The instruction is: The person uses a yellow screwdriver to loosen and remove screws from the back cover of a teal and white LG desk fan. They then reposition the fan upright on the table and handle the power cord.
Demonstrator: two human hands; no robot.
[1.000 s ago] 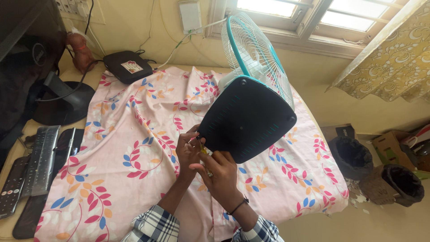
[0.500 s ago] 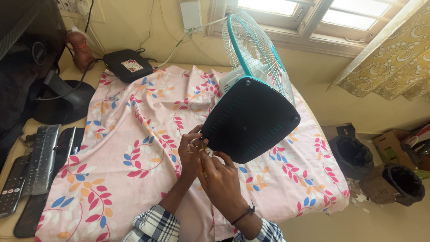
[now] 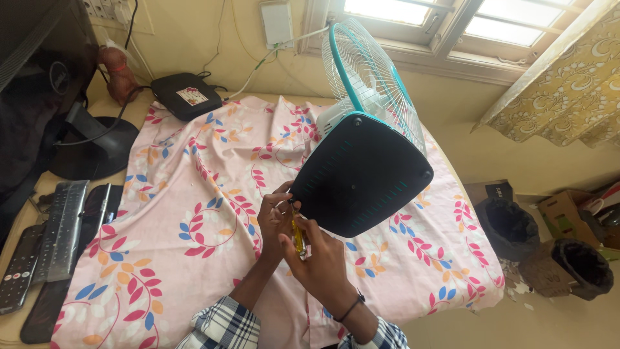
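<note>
Head view: right hand (image 3: 323, 265) grasps a yellow screwdriver (image 3: 298, 238); left hand (image 3: 274, 216) pinches the light, rigid fan's base (image 3: 361, 174) corner.

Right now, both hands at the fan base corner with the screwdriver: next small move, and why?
Probably seat the yellow screwdriver tip squarely at the lower-left corner of the dark fan base before turning. The right hand grips the handle, the left hand steadies near the tip, and the fan lies tipped on the floral cloth.
</note>
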